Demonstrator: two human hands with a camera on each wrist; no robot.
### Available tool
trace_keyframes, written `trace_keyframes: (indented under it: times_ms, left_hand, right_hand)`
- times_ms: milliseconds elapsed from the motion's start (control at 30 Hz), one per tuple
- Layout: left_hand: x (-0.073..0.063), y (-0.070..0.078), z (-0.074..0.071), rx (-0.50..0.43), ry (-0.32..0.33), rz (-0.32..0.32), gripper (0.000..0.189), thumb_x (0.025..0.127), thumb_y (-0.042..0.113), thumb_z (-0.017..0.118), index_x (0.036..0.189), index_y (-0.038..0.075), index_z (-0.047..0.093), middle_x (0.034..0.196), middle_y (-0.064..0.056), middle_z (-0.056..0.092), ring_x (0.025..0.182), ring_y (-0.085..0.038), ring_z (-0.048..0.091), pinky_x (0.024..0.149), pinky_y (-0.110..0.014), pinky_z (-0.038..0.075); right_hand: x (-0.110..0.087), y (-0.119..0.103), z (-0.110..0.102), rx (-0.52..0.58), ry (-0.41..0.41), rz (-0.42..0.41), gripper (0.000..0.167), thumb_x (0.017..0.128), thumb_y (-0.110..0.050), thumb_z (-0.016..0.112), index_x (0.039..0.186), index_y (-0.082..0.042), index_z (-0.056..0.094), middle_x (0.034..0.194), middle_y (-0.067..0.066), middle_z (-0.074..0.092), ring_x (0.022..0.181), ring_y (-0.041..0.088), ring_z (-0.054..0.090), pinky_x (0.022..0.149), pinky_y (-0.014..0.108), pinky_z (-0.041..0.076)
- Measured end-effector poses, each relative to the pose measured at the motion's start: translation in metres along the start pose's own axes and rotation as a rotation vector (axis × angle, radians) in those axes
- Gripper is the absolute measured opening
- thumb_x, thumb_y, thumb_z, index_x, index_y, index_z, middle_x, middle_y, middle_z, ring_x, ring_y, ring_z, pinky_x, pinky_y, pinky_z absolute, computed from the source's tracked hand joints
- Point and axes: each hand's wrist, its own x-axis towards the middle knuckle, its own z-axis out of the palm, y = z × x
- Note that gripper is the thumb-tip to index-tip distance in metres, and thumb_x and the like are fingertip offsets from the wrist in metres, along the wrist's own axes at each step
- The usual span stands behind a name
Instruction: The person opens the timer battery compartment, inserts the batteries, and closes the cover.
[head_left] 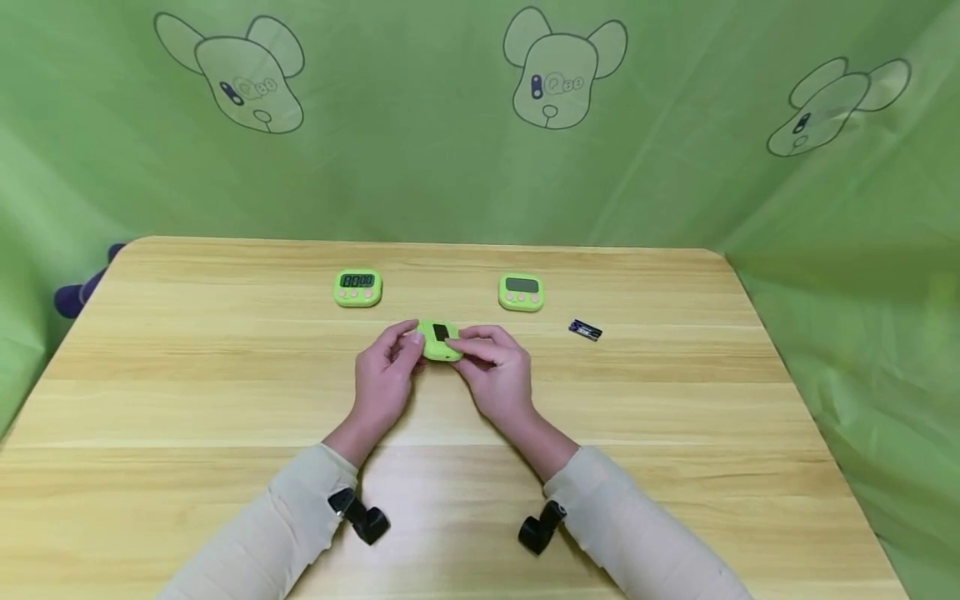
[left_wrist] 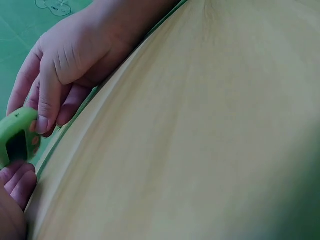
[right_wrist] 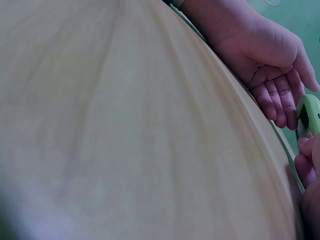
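Observation:
Both hands hold a light-green digital timer (head_left: 437,351) over the middle of the table. Its back faces up in the head view, showing a dark rectangular patch; the left wrist view catches its dark screen (left_wrist: 16,146) and pinkish buttons. My left hand (head_left: 384,377) pinches the timer's left side, thumb on top. From the right, my right hand (head_left: 498,372) grips the other edge, a fingertip beside the dark patch and the thumb lower down. Fingers partly cover the timer in all views.
Behind the hands lie a green timer (head_left: 357,288) with digits on its screen and another green timer (head_left: 521,292) with a blank grey screen. Small dark batteries (head_left: 585,330) lie to the right. The wooden table (head_left: 225,400) is backed by a green curtain (head_left: 420,167).

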Motion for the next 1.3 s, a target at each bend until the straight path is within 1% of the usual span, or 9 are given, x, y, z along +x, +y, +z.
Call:
trace_keyframes:
  times_ms: [167,267,400,500,567,733,833,1000,1300]
  left_hand:
    - [0.0,0.001,-0.001,0.0,0.004,-0.024,0.037,0.094,0.007,0.07,0.128,-0.003,0.061,0.094,-0.015,0.069,0.074,-0.018,0.063,0.066,-0.026,0.056]
    - [0.0,0.0,-0.001,-0.011,0.006,-0.029,0.041,0.09,-0.001,0.07,0.13,-0.003,0.06,0.096,-0.018,0.068,0.072,-0.013,0.059,0.063,-0.02,0.053]
    - [0.0,-0.001,-0.003,-0.014,-0.018,-0.023,0.046,0.086,-0.006,0.069,0.131,-0.005,0.06,0.099,-0.02,0.066,0.072,-0.013,0.056,0.061,-0.017,0.049]
    - [0.0,0.0,-0.004,0.022,-0.071,-0.01,0.044,0.087,-0.004,0.069,0.131,-0.003,0.061,0.093,-0.016,0.065,0.072,-0.014,0.054,0.06,-0.017,0.046]
    - [0.001,0.001,-0.004,0.068,-0.115,0.002,0.042,0.09,0.001,0.07,0.131,-0.002,0.062,0.085,-0.011,0.064,0.069,-0.015,0.053,0.059,-0.019,0.045]
    - [0.002,0.001,-0.005,0.141,-0.188,0.005,0.04,0.095,0.009,0.069,0.132,-0.003,0.061,0.073,-0.004,0.059,0.066,-0.016,0.052,0.057,-0.023,0.044]
    - [0.002,0.003,-0.004,0.143,-0.196,-0.016,0.039,0.095,0.004,0.067,0.131,-0.007,0.06,0.077,-0.009,0.063,0.067,-0.017,0.054,0.059,-0.022,0.046]
    - [0.002,0.005,-0.001,0.111,-0.183,-0.037,0.037,0.094,-0.002,0.066,0.129,-0.011,0.059,0.089,-0.017,0.069,0.071,-0.014,0.057,0.064,-0.02,0.049]
    - [0.002,0.001,-0.003,0.074,-0.166,0.002,0.033,0.092,-0.004,0.067,0.125,-0.01,0.063,0.088,-0.016,0.07,0.071,-0.013,0.059,0.064,-0.02,0.05]
  right_hand:
    - [0.003,-0.008,-0.003,0.029,-0.046,0.011,0.026,0.073,0.026,0.071,0.093,0.011,0.075,0.108,0.03,0.065,0.083,0.038,0.068,0.065,0.03,0.059]
    - [0.004,-0.009,-0.006,0.125,-0.059,0.1,0.038,0.076,0.028,0.063,0.112,0.016,0.066,0.113,0.032,0.064,0.083,0.042,0.067,0.067,0.029,0.059]
    - [0.005,-0.007,-0.008,0.237,-0.041,0.229,0.049,0.082,0.022,0.064,0.13,0.017,0.054,0.109,0.033,0.065,0.084,0.035,0.067,0.071,0.023,0.057]
    - [0.006,-0.006,-0.008,0.228,-0.048,0.277,0.045,0.084,0.014,0.071,0.127,0.017,0.056,0.102,0.03,0.068,0.08,0.024,0.067,0.069,0.021,0.057]
    - [0.006,-0.006,-0.007,0.221,-0.064,0.294,0.043,0.084,0.01,0.074,0.124,0.017,0.06,0.098,0.028,0.069,0.077,0.023,0.067,0.068,0.023,0.057]
    - [0.007,-0.007,-0.006,0.194,-0.087,0.289,0.033,0.082,0.011,0.076,0.113,0.016,0.066,0.091,0.027,0.069,0.074,0.034,0.067,0.066,0.024,0.058]
    - [0.008,-0.008,-0.007,0.186,-0.089,0.288,0.03,0.081,0.013,0.076,0.11,0.016,0.067,0.088,0.028,0.069,0.072,0.035,0.065,0.065,0.022,0.057]
    - [0.01,-0.007,-0.006,0.182,-0.084,0.279,0.027,0.081,0.014,0.075,0.107,0.016,0.068,0.085,0.027,0.068,0.069,0.024,0.063,0.062,0.019,0.055]
    - [0.012,-0.006,-0.003,0.213,-0.088,0.292,0.026,0.08,0.016,0.075,0.106,0.016,0.068,0.084,0.029,0.067,0.067,0.017,0.06,0.06,0.017,0.053]
